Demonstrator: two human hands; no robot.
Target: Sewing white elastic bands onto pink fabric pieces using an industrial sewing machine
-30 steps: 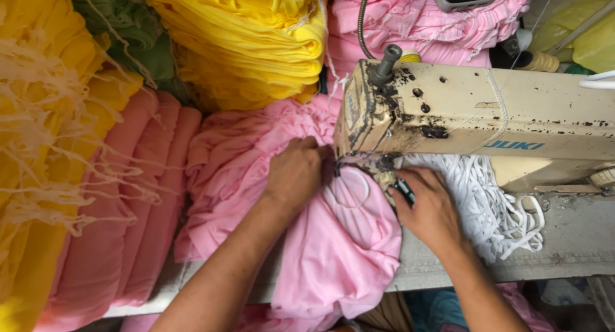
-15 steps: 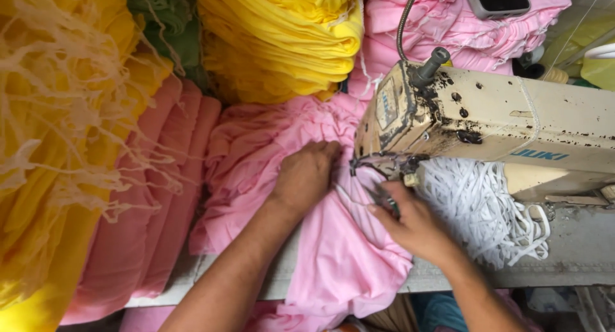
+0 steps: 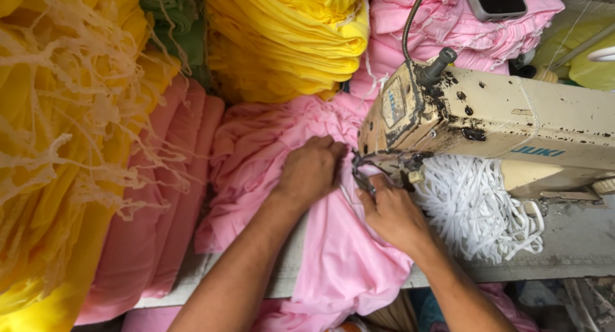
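I see both hands on the pink cloth (image 3: 333,255) at the sewing machine (image 3: 512,127) — left hand (image 3: 311,172) pressing it, fingers curled; right hand (image 3: 394,213) apparently pinching it by the needle.

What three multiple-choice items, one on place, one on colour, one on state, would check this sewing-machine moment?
1. Where does the heap of white cord lie?
A. under the sewing machine's arm
B. on the yellow stack
C. on the phone

2. What colour is the cloth under both hands?
A. green
B. pink
C. white

3. How does the left hand rest?
A. lifted off the table
B. gripping the phone
C. pressed flat on the cloth beside the needle

Answers: 1 A, the cord sits below the cream machine body. 2 B, pink fabric drapes over the table edge. 3 C, the left hand lies on the cloth, the right hand opposite.
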